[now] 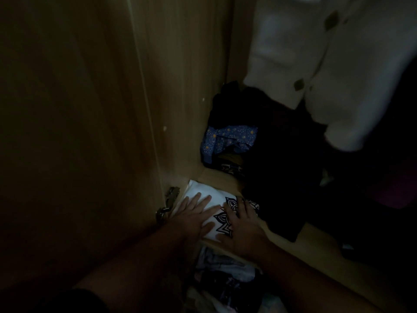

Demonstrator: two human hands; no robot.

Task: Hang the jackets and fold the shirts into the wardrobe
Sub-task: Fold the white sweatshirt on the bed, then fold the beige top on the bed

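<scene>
On the wardrobe shelf: two flat hands on a folded shirt

Both forearms reach forward and down; the left hand (194, 216) lies flat, fingers straight and spread, on the folded white shirt (208, 201) (black pattern on it); the right hand (244, 224) presses beside it, fingers spread, gripping nothing; a white jacket (327, 64) hangs above.

I am looking into a clothes wardrobe (180, 75) in a home, most likely a bedroom, and the light is very dim. Its pale wood-grain side panel runs up the left, with a metal door hinge (168, 204) at the panel's foot. A white jacket (334, 64) with dark buttons hangs at the upper right. On the wooden shelf (316, 249) lie a folded white shirt (203, 193) with a black print, a blue patterned garment (228, 137) and dark clothes (282, 166) in a heap.
</scene>
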